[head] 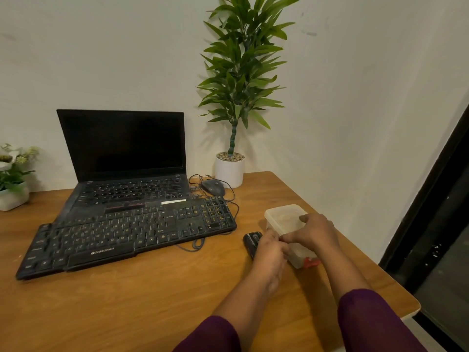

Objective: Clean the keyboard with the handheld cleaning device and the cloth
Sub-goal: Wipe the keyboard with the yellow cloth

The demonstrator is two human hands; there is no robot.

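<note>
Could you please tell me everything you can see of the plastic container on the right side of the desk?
The plastic container is a translucent, whitish box with rounded corners and a lid on top, standing upright on the wooden desk right of the keyboard. Something red shows at its near lower corner; its contents cannot be made out. The right hand rests over its lid and the left hand touches its near left side.

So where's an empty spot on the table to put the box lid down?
The biggest bare patch of table is at the near edge, between the keyboard and the sleeves. A small strip lies past the plastic box, toward the white plant pot. It is crowded by the wired mouse and around the box.
</note>
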